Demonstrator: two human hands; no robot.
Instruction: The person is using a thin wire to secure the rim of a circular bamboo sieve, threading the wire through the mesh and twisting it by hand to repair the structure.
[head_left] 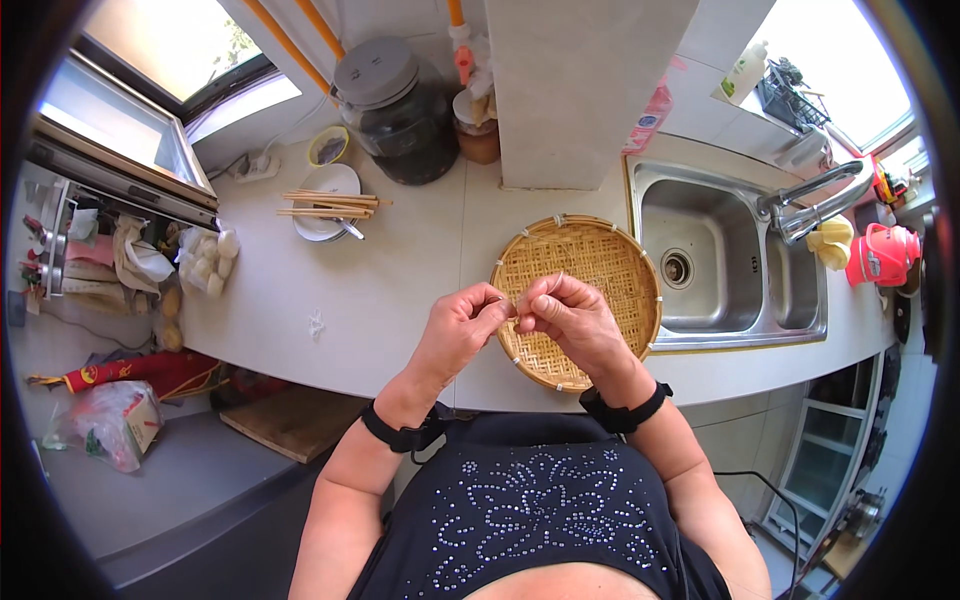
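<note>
Over the left part of a round woven bamboo basket (595,250), my two hands meet with fingertips close together. My left hand (462,325) is closed in a pinch, thumb against forefinger. My right hand (572,318) pinches too, its fingers curled just beside the left fingertips. Something small and pale may lie between them, but it is too small to name. The basket rests on the white countertop (400,290), and no pile of things shows in its visible part. A small crumpled clear scrap (316,325) lies on the counter to the left.
Right of the basket is a steel sink (700,262) with a tap (815,205). Chopsticks (330,204) lie across a white bowl (332,180) at the back left. A large dark jar (395,115) stands behind, beside a wall column (560,90). A pink kettle-like vessel (884,255) stands far right.
</note>
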